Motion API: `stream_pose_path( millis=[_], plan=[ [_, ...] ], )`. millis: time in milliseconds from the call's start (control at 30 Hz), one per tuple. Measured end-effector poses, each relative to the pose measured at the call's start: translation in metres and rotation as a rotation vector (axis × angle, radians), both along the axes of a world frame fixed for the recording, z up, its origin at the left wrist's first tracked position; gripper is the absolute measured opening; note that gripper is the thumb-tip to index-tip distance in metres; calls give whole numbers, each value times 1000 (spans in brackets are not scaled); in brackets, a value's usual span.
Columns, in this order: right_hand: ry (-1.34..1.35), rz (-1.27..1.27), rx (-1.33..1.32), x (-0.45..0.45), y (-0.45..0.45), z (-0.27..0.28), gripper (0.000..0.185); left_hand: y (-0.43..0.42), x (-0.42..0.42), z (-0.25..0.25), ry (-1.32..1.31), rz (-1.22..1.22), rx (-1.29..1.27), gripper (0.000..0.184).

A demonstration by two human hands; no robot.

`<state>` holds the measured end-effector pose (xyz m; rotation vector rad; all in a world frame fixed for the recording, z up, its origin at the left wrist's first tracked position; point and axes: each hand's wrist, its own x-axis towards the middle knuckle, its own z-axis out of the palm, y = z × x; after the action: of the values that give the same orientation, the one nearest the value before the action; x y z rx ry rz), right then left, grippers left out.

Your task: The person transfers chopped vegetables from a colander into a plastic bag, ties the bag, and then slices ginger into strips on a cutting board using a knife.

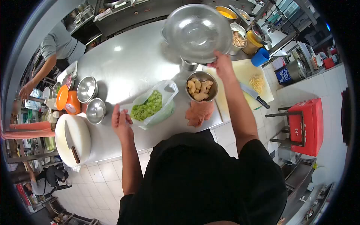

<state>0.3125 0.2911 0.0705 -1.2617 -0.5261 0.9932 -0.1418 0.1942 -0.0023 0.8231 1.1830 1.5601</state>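
Note:
My right hand (221, 64) grips the near rim of a large steel bowl (198, 33), which is at the top centre. Left of centre, my left hand (122, 120) has its fingers apart beside a clear plastic bag (164, 113) of chopped green vegetable (148, 107); whether it touches the bag is hard to tell. Between my arms, a steel bowl of ginger (200, 85) stands on the table, with an orange-pink cloth (199, 112) just below it. A knife (252, 93) and shredded yellow pieces (257, 83) lie on the cutting board (242, 69) at the right.
Two steel bowls (95, 110), an orange container (72, 103) and a round white board (83, 140) with a cleaver (70, 140) are on the left. A blue cup (260, 57) is at upper right. A co-worker (56, 45) stands upper left; another person (47, 182) is lower left.

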Motion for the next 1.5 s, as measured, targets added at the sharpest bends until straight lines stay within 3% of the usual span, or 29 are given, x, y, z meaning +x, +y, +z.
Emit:
stream_pose_path(
  millis=[33,133,267,367,400,500,567,600,733,833,900,967,1033,1100,1133,1233,1267,1333,1433,1500],
  plan=[
    [-69,-18,15,26,12,5,44,-3,1,4,19,13,-1,42],
    [-761,-300,323,108,69,8,60,-14,7,9,66,68,2,40],
    [-1536,-650,484,169,131,56,68,-25,16,15,131,141,21,39],
    [-1396,-459,92,156,148,86,68,-33,23,15,240,191,10,39],
    [-1500,-478,300,187,183,61,67,-36,25,13,270,203,15,39],
    [-1668,-383,151,183,210,29,67,-44,40,16,321,258,3,39],
    [-1796,-68,-228,189,231,-10,66,-48,49,18,325,296,-17,39],
    [-1807,55,-247,189,234,-15,64,-50,54,19,328,313,-32,39],
    [-1447,-114,-243,195,265,-1,57,-55,62,17,363,346,-32,40],
    [-1155,-286,-432,221,302,-20,71,-56,71,19,368,399,-63,39],
    [-488,-174,-360,225,292,-22,53,-53,75,16,373,434,-90,42],
    [-216,-103,-338,252,305,-58,44,-53,77,24,390,450,-124,46],
    [-253,-53,-276,299,325,-107,40,-50,82,36,337,470,-172,46],
    [-776,-222,-208,286,302,-91,53,-46,77,36,313,458,-126,45],
    [-1248,-413,-190,256,262,-53,58,-43,78,39,285,462,-119,44],
    [-439,30,333,176,196,-58,39,-36,74,36,151,434,-112,40],
    [-268,192,472,155,177,-88,31,-32,76,41,149,425,-104,41],
    [-560,672,185,18,62,-41,32,-28,78,47,146,391,-96,42],
    [-787,985,-217,-98,-14,-11,55,-19,80,61,156,339,-70,44],
    [-518,956,61,-132,-14,-80,49,-22,77,73,184,304,-61,47]
  ],
)
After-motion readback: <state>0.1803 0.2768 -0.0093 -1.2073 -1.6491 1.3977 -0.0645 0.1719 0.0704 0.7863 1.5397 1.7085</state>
